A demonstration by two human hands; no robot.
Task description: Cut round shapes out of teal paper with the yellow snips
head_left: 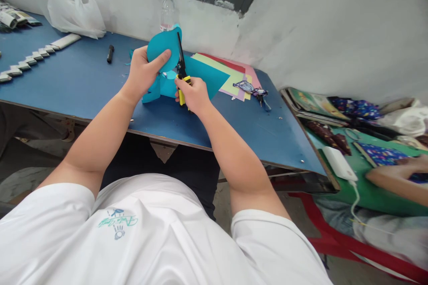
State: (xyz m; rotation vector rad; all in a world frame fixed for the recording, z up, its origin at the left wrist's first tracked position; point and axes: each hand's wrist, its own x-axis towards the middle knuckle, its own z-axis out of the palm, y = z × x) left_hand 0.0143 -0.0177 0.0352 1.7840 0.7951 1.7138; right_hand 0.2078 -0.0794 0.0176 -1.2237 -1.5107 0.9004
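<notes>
Pinched in my left hand [143, 69] is a rounded piece of teal paper [163, 46], raised above the blue table [160, 118]. My right hand [194, 93] grips scissors [181, 69] with yellow and black handles. Their dark blades point up and lie along the right edge of the rounded piece; whether they are parted I cannot tell. Under both hands a larger teal sheet [209, 73] rests on the table, with a curled teal offcut [152, 92] at its left.
Coloured paper sheets [230, 80] lie to the right under a patterned bundle [250, 88]. A clear bottle [167, 11], a black marker [110, 53], a white plastic bag [75, 6] and a folded-paper strip [33, 58] are farther back. Another person's arm [401, 178] rests on a green table.
</notes>
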